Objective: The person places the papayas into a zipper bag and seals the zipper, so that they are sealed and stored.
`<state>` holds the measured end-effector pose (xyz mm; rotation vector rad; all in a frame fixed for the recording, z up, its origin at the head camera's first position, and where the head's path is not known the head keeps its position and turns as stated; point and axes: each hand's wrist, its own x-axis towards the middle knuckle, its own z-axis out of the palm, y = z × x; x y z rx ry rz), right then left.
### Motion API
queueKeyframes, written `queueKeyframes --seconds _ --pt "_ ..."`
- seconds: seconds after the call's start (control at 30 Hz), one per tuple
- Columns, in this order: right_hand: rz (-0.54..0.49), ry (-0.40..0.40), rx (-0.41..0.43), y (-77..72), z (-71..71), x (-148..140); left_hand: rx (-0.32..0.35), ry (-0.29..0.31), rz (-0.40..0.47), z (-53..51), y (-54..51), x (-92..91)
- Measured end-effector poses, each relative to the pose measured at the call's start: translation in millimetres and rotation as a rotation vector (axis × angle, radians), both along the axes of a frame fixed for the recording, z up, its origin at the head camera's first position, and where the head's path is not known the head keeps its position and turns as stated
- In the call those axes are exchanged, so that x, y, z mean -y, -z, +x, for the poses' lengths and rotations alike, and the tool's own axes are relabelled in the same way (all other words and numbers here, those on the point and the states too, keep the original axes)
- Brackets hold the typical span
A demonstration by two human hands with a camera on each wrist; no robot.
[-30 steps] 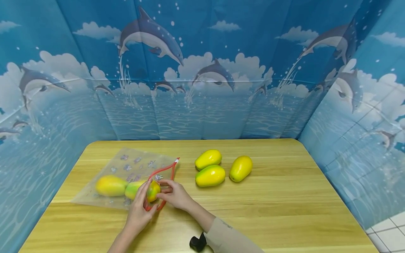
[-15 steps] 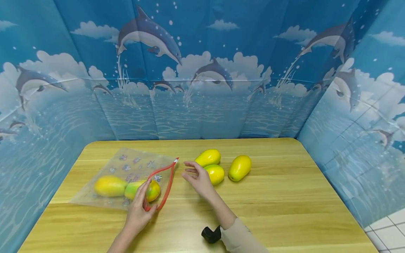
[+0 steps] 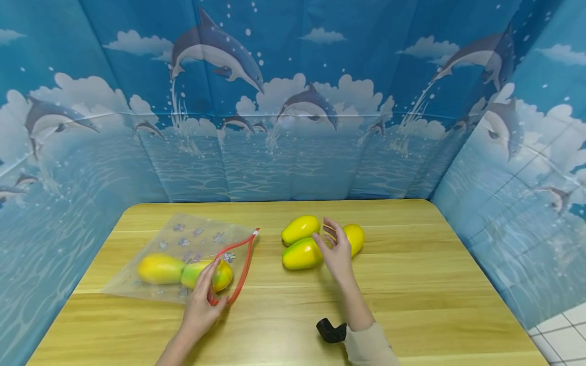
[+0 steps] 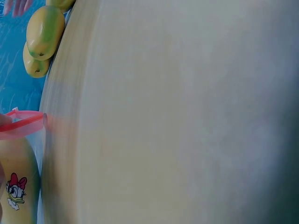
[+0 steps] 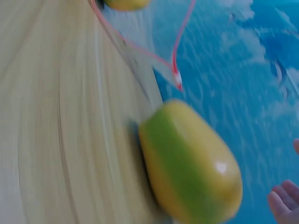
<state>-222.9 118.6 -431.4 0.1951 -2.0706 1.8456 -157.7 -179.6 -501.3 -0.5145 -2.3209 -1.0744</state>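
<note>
My left hand [image 3: 201, 300] holds the red-edged mouth of a clear zip bag [image 3: 183, 239], which lies on the table. Two yellow-green papayas [image 3: 160, 268] are inside it, end to end. In the left wrist view, the bag's red zip edge [image 4: 25, 122] shows at the far left, above a cartoon print. My right hand [image 3: 338, 254] holds nothing, its fingers apart, between a front papaya [image 3: 299, 254] and a right-hand papaya [image 3: 356, 238] that it partly covers. Another papaya [image 3: 300, 230] lies behind the front one. The right wrist view shows one papaya [image 5: 187, 163] large and blurred.
The wood-grain table [image 3: 412, 295] extends to the right of the fruit. A blue dolphin-print curtain [image 3: 293, 162] hangs behind and along both sides. A black device [image 3: 331, 331] sits at my right wrist, by the beige sleeve [image 3: 371, 345].
My right hand has left the bag's mouth and moved right, across to the loose papayas. My left hand stays at the bag, and the fruit has not moved.
</note>
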Motion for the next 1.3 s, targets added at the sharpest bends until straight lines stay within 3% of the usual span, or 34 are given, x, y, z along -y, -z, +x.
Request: queueKeyframes --seconds 0.07,0.3,0.53,0.83,1.07,1.3 --pt "-0.015 0.071 -0.006 1.9 1.0 -9.8 0.002 0.000 0.002 0.1 0.1 -0.1" --pt "-0.006 0.316 0.010 33.4 -5.4 -37.5 0.014 -0.004 -0.003 0.6 -0.1 -0.5" --pt "0.072 0.458 0.052 46.1 -4.0 -44.3 0.029 -0.013 -0.004 0.9 -0.9 -0.3" --pt "0.170 0.474 0.176 55.8 2.6 -41.6 0.023 -0.006 0.000 0.5 1.1 -0.2" --pt "0.236 0.431 0.250 57.9 4.4 -40.4 0.024 -0.010 0.000 0.7 1.6 -0.4" --pt "0.235 0.404 0.290 61.9 2.8 -43.8 0.024 -0.010 -0.001 0.9 1.2 -0.5"
